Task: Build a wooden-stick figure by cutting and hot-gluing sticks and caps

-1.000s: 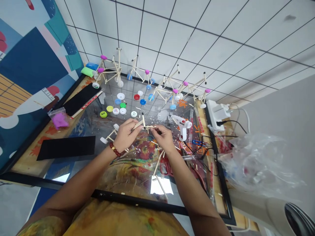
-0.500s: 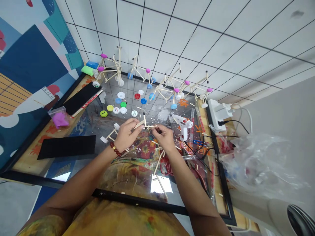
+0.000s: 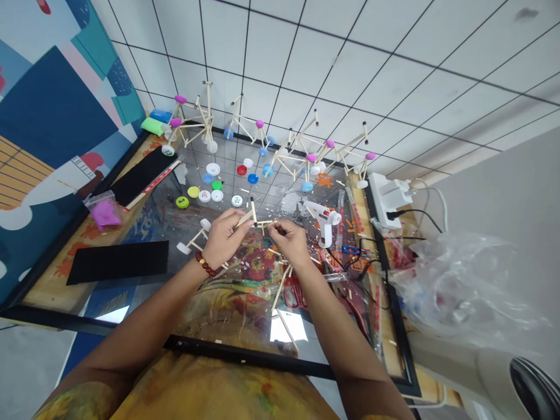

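Note:
Above the middle of the table, my left hand [image 3: 224,238] pinches a small handlebar-like frame of wooden sticks [image 3: 254,213], one of them with dark ends. My right hand [image 3: 291,240] is closed at the other side, its fingertips at a thin wooden stick [image 3: 266,222] that meets the frame. Whether the two pieces are joined I cannot tell. Beside my left wrist lies a stick frame with white bottle-cap wheels [image 3: 195,238], partly behind the hand. A white hot glue gun [image 3: 324,221] rests to the right of my right hand.
Several stick models with cap wheels and pink seats [image 3: 310,158] line the back edge. Loose bottle caps [image 3: 216,185] lie before them. Red-handled scissors [image 3: 294,293] and loose sticks [image 3: 286,326] are near my right forearm. A power strip [image 3: 385,198] and plastic bag [image 3: 464,286] are at right.
The view has shifted slightly. The dark-ended frame in my left hand has moved a little left, away from my right fingers. Both hands keep their grip.

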Motion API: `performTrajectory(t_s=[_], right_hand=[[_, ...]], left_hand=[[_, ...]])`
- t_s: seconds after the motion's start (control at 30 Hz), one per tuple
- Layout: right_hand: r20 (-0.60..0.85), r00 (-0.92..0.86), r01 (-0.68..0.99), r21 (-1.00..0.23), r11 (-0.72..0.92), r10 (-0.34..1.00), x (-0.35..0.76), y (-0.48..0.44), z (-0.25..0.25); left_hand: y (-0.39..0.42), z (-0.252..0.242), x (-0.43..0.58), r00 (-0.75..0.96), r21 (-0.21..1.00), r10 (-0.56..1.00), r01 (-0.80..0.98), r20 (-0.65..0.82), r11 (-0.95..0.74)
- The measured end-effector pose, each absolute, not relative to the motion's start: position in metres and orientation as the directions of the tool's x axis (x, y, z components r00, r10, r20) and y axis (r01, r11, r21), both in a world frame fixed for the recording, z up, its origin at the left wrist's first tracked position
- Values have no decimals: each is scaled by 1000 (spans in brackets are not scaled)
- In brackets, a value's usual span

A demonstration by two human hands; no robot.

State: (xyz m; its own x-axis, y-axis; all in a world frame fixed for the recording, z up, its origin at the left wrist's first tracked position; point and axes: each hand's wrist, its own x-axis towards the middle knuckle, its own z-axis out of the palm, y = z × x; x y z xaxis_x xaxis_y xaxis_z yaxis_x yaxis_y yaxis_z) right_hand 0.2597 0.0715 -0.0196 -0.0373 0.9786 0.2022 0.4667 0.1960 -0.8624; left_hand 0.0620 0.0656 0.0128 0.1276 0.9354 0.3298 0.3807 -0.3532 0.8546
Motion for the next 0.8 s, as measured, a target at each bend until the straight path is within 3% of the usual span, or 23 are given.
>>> performTrajectory(t_s=[0.8], right_hand=[[206, -42, 465, -862, 202, 978, 260, 72, -19]], left_hand=[[67, 15, 63, 131, 874, 945, 360, 300, -327]])
